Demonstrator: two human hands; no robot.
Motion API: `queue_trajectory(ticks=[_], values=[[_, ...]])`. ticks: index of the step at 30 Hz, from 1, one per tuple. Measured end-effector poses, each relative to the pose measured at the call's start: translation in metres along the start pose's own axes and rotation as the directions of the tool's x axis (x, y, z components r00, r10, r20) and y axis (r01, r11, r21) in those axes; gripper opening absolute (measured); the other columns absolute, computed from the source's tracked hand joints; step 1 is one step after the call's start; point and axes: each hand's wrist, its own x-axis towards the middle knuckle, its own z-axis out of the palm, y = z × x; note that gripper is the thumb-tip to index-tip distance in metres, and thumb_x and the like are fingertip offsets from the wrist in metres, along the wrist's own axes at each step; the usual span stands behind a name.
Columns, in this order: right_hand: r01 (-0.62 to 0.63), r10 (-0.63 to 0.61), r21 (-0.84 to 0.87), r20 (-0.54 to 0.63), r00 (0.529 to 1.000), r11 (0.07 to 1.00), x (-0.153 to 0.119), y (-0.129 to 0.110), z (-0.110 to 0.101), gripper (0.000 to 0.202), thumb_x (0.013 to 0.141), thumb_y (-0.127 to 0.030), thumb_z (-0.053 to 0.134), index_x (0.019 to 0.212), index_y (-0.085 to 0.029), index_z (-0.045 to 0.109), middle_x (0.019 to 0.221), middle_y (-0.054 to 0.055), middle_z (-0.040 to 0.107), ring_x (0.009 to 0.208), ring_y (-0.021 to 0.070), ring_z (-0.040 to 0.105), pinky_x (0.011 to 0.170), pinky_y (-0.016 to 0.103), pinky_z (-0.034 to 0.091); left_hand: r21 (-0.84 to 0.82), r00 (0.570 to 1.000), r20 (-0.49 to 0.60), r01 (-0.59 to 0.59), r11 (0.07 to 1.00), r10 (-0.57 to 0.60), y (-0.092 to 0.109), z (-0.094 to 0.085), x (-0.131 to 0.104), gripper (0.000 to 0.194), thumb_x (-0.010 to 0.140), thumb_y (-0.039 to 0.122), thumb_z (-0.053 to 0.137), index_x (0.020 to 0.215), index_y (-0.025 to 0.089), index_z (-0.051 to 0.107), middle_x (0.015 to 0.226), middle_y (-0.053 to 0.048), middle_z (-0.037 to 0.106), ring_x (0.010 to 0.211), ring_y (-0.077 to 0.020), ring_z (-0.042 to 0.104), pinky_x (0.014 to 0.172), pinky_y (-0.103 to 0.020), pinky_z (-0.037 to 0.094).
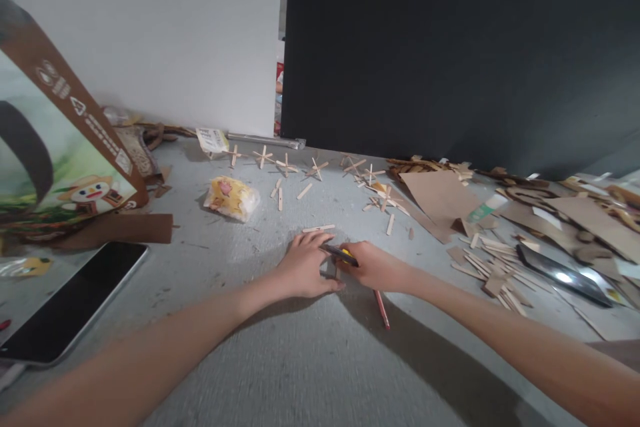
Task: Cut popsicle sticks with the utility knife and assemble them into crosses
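Observation:
My right hand [373,265] is closed around a dark, narrow cutter [339,253] with a yellow part, its far end pointing left toward my other hand. My left hand [306,267] rests on the grey surface with fingers spread and thumb apart. Between the hands is a small wooden piece [338,272], partly hidden; whether the left fingertips press on it is too small to tell. A thin wooden strip [319,228] lies just beyond the left fingers. Near my right hand, a red pencil [382,310] lies on the surface.
Several crossed-stick pieces [286,165] stand along the back. A yellow-white packet [232,199] sits left of centre. At the left are a phone [75,303] and a large printed box [75,140]. Cardboard [435,197], wooden sticks [493,267] and a black shiny object [563,275] lie right.

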Motion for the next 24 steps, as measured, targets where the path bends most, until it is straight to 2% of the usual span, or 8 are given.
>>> queue_trajectory(ticks=[5, 8, 11, 15, 21, 24], values=[[-0.012, 0.013, 0.054, -0.02, 1.0, 0.998, 0.0, -0.001, 0.004, 0.02, 0.09, -0.024, 0.053, 0.072, -0.022, 0.047, 0.064, -0.003, 0.052, 0.06, 0.0127, 0.042, 0.058, 0.027, 0.031, 0.013, 1.0, 0.022, 0.02, 1.0, -0.02, 0.003, -0.001, 0.0, 0.049, 0.076, 0.049, 0.086, 0.118, 0.024, 0.078, 0.163, -0.012, 0.051, 0.154, -0.0425, 0.039, 0.124, -0.063, 0.032], [0.001, 0.002, 0.089, -0.038, 0.999, 0.996, 0.002, 0.002, 0.005, 0.026, 0.089, -0.027, 0.053, 0.067, -0.022, 0.04, 0.06, -0.005, 0.041, 0.06, 0.0119, 0.035, 0.058, 0.027, 0.028, 0.022, 0.999, 0.026, 0.02, 1.0, -0.02, 0.002, 0.0, 0.002, 0.051, 0.076, 0.048, 0.086, 0.12, 0.024, 0.078, 0.163, -0.012, 0.051, 0.155, -0.0427, 0.038, 0.125, -0.062, 0.031], [0.04, -0.035, 0.14, -0.043, 0.998, 0.989, 0.002, 0.004, 0.006, 0.028, 0.087, -0.03, 0.051, 0.065, -0.023, 0.036, 0.06, -0.006, 0.032, 0.06, 0.0118, 0.03, 0.057, 0.027, 0.026, 0.025, 0.999, 0.032, 0.02, 1.0, -0.021, 0.001, 0.001, 0.005, 0.06, 0.075, 0.047, 0.086, 0.129, 0.024, 0.075, 0.161, -0.013, 0.053, 0.154, -0.0431, 0.038, 0.124, -0.061, 0.032], [0.083, -0.071, 0.154, -0.081, 0.994, 0.985, -0.001, 0.001, 0.009, 0.028, 0.085, -0.03, 0.05, 0.062, -0.023, 0.034, 0.059, -0.006, 0.029, 0.058, 0.0113, 0.029, 0.055, 0.026, 0.024, 0.044, 1.0, 0.016, 0.003, 0.999, -0.004, -0.001, 0.002, 0.006, 0.064, 0.073, 0.045, 0.088, 0.132, 0.026, 0.073, 0.16, -0.012, 0.054, 0.153, -0.0425, 0.041, 0.123, -0.059, 0.035], [0.042, -0.014, 0.164, -0.167, 0.986, 0.986, -0.003, -0.005, 0.019, 0.029, 0.077, -0.022, 0.052, 0.054, -0.023, 0.035, 0.053, -0.006, 0.028, 0.053, 0.0097, 0.028, 0.052, 0.027, 0.019, 0.054, 1.0, -0.001, -0.02, 0.998, 0.021, -0.004, 0.001, 0.005, 0.064, 0.073, 0.046, 0.088, 0.132, 0.027, 0.073, 0.161, -0.012, 0.053, 0.151, -0.0418, 0.044, 0.123, -0.059, 0.034], [0.038, -0.001, 0.199, -0.185, 0.983, 0.979, -0.003, -0.004, 0.022, 0.028, 0.074, -0.02, 0.054, 0.052, -0.022, 0.036, 0.051, -0.007, 0.028, 0.051, 0.0094, 0.029, 0.05, 0.026, 0.019, 0.076, 1.0, -0.003, -0.014, 0.997, 0.015, -0.005, 0.003, 0.006, 0.064, 0.073, 0.043, 0.088, 0.133, 0.025, 0.072, 0.161, -0.015, 0.053, 0.152, -0.0419, 0.043, 0.124, -0.058, 0.034]])
